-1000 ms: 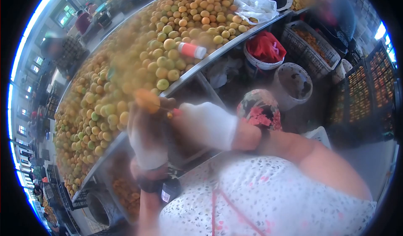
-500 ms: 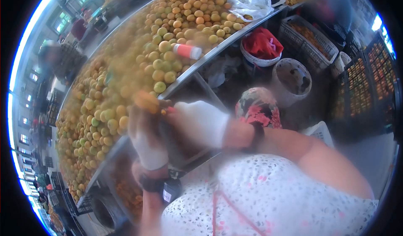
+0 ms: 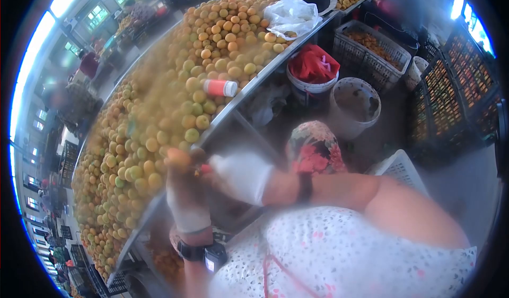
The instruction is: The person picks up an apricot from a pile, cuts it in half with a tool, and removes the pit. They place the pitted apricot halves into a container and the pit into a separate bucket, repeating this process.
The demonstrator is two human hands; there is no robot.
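My left hand (image 3: 184,192), in a soiled white glove, is closed around an orange apricot (image 3: 179,157) at the near edge of the fruit heap. Close against it is my right hand (image 3: 241,176), also gloved, with its fingers closed on a small red-ended tool (image 3: 205,168). Blur hides the tool's other end and whether it touches the fruit. Beyond both hands, many yellow-orange apricots (image 3: 124,163) lie heaped on a metal-edged table (image 3: 225,112). A red-and-white bottle (image 3: 220,87) rests on top of them.
A white plastic bag (image 3: 292,14) lies on the far fruit. Beside the table stand a bucket with red cloth (image 3: 314,67), a stained white bucket (image 3: 354,107) and a grey crate (image 3: 371,49) with orange pieces. Black crates (image 3: 450,86) rise at the right. Other people are in the background.
The view has shifted slightly, so the table and buckets appear further left. Both hands stay together at the table edge, the apricot still in my left hand.
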